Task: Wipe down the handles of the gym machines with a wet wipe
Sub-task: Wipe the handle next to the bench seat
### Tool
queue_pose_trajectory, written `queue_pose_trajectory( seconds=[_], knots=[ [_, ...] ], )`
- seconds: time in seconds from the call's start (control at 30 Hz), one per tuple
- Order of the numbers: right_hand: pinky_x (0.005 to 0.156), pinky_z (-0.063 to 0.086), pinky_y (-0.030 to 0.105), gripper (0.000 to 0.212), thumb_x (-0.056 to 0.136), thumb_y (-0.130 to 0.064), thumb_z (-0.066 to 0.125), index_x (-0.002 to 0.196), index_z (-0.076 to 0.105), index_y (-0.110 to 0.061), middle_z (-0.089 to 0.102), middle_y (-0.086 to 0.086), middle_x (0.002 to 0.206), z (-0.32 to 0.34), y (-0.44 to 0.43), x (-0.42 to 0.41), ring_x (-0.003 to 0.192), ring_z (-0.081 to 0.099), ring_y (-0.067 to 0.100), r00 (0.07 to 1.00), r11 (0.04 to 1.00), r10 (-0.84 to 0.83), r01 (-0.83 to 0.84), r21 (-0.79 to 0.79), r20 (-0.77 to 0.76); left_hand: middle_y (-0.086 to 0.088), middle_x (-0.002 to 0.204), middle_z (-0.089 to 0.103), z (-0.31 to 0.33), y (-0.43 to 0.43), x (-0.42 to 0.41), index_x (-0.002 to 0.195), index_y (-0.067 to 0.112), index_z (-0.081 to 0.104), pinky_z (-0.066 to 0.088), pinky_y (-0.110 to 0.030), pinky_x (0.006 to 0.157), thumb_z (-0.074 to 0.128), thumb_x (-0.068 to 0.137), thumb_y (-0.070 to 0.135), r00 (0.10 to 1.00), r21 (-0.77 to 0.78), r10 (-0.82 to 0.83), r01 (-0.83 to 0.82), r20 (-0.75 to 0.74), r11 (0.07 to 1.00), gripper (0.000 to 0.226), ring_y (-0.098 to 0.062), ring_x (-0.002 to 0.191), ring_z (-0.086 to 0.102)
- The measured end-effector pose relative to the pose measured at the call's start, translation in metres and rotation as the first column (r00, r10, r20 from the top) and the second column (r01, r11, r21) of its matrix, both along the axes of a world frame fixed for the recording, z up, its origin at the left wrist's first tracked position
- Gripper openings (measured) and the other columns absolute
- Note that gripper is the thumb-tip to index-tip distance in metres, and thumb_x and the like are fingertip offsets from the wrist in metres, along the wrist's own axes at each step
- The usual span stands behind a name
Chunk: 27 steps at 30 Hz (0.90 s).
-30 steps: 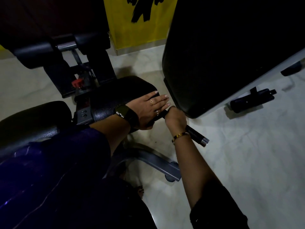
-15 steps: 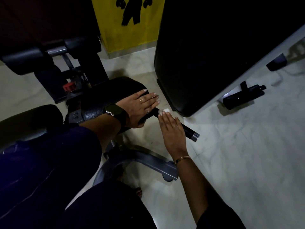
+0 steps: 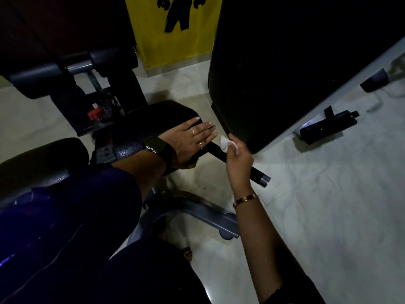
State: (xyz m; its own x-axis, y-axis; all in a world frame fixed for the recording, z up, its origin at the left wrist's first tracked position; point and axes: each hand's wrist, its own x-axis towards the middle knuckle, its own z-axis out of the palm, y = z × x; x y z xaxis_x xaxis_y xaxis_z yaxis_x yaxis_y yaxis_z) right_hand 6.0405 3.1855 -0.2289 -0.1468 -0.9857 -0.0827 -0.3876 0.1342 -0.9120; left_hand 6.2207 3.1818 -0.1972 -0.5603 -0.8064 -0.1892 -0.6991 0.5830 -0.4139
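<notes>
right hand (image 3: 237, 154) pinches the wet wipe (image 3: 225, 144) in curled fingers over the inner end of the handle (image 3: 257, 174), by the seat pad (image 3: 153, 119) right edge, left hand (image 3: 188, 143) flat on the pad; risk: the small bunched wipe misses the handle's underside and outer tip.

The pale tiled floor (image 3: 328, 216) carries a grey machine base (image 3: 203, 212).

Black padded seat (image 3: 142, 123): grained leatherette. Black bar handle (image 3: 259, 176): matt grip, polished metal end. White wipe (image 3: 225, 144): crumpled. Pale floor (image 3: 328, 216): glossy.
</notes>
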Motion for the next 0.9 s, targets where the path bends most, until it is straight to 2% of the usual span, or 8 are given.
queue_pose_trajectory(
  seconds=[0.1,0.2,0.3,0.5,0.6,0.67,0.8,0.9],
  knots=[
    [0.063,0.055,0.02,0.026,0.098,-0.004,0.045,0.113,0.062,-0.016,0.061,0.013,0.119,0.014,-0.004,-0.005,0.101,0.063,0.023,0.88,0.965,-0.204,0.108,0.237,0.43,-0.017,0.162,0.0,0.0,0.0,-0.001,0.153,0.004,-0.009,-0.005,-0.047,0.12,0.035,0.09,0.057,1.0,0.007,0.001,-0.001,0.012,1.0,0.093,-0.031,0.15,-0.003],
    [0.062,0.057,0.028,0.012,0.097,-0.008,0.051,0.1,0.061,-0.013,0.065,0.012,0.105,0.021,-0.004,-0.008,0.095,0.065,0.026,0.716,0.924,-0.316,0.084,0.373,0.622,-0.016,0.163,0.001,0.001,0.0,-0.001,0.154,0.004,-0.008,-0.004,-0.047,0.121,0.034,0.091,0.056,1.0,0.004,0.009,-0.009,-0.001,1.0,0.091,-0.031,0.15,-0.003],
    [0.061,0.057,0.029,0.014,0.093,-0.014,0.061,0.104,0.06,-0.006,0.067,0.012,0.098,0.019,-0.003,-0.01,0.09,0.066,0.024,0.66,0.904,-0.355,0.061,0.423,0.663,-0.016,0.163,0.0,0.001,0.0,-0.002,0.153,0.005,-0.009,-0.005,-0.047,0.12,0.034,0.091,0.056,1.0,0.013,0.008,-0.008,0.014,1.0,0.091,-0.031,0.15,-0.003],
    [0.073,0.058,0.026,0.024,0.089,0.012,0.053,0.105,0.059,-0.004,0.062,0.017,0.106,0.013,-0.004,-0.013,0.091,0.065,0.024,0.732,0.93,-0.285,0.054,0.365,0.618,-0.015,0.163,0.001,-0.001,0.0,-0.002,0.154,0.006,-0.007,-0.005,-0.047,0.12,0.034,0.091,0.056,1.0,0.0,0.009,-0.009,0.007,1.0,0.09,-0.031,0.15,-0.003],
    [0.086,0.051,0.017,0.034,0.088,0.009,0.055,0.111,0.063,-0.015,0.062,0.012,0.122,0.007,-0.004,-0.016,0.108,0.061,0.023,0.974,0.989,-0.11,0.088,0.118,0.198,-0.015,0.163,0.002,-0.003,0.0,-0.001,0.153,0.006,-0.008,-0.006,-0.047,0.119,0.035,0.09,0.057,1.0,-0.012,0.004,-0.004,0.0,1.0,0.092,-0.03,0.15,-0.002],
    [0.088,0.048,0.016,0.04,0.09,0.005,0.052,0.126,0.059,-0.011,0.06,0.011,0.126,0.003,-0.002,-0.014,0.112,0.058,0.021,0.991,0.996,0.024,-0.035,-0.081,-0.133,-0.015,0.163,0.004,-0.005,-0.001,0.0,0.154,0.006,-0.007,-0.006,-0.047,0.119,0.036,0.09,0.058,1.0,-0.021,0.0,-0.001,-0.016,1.0,0.093,-0.03,0.15,-0.001],
    [0.102,0.044,0.042,0.038,0.08,0.006,0.052,0.113,0.067,-0.003,0.069,0.015,0.109,-0.029,0.002,-0.006,0.102,0.067,0.027,0.626,0.807,0.167,-0.53,-0.258,-0.762,-0.016,0.162,0.009,-0.006,-0.001,0.002,0.154,0.006,-0.002,-0.004,-0.048,0.119,0.035,0.089,0.059,1.0,-0.026,-0.01,0.01,-0.021,1.0,0.092,-0.03,0.15,0.003],
    [0.11,0.032,0.052,0.04,0.08,0.003,0.043,0.108,0.07,-0.003,0.069,0.015,0.112,-0.044,0.006,-0.009,0.109,0.065,0.026,0.512,0.745,0.109,-0.609,-0.271,-0.852,-0.016,0.162,0.01,-0.004,-0.001,0.002,0.155,0.006,0.003,-0.004,-0.048,0.119,0.034,0.089,0.059,1.0,-0.033,-0.021,0.02,-0.011,0.999,0.09,-0.03,0.15,0.004]
  ],
)
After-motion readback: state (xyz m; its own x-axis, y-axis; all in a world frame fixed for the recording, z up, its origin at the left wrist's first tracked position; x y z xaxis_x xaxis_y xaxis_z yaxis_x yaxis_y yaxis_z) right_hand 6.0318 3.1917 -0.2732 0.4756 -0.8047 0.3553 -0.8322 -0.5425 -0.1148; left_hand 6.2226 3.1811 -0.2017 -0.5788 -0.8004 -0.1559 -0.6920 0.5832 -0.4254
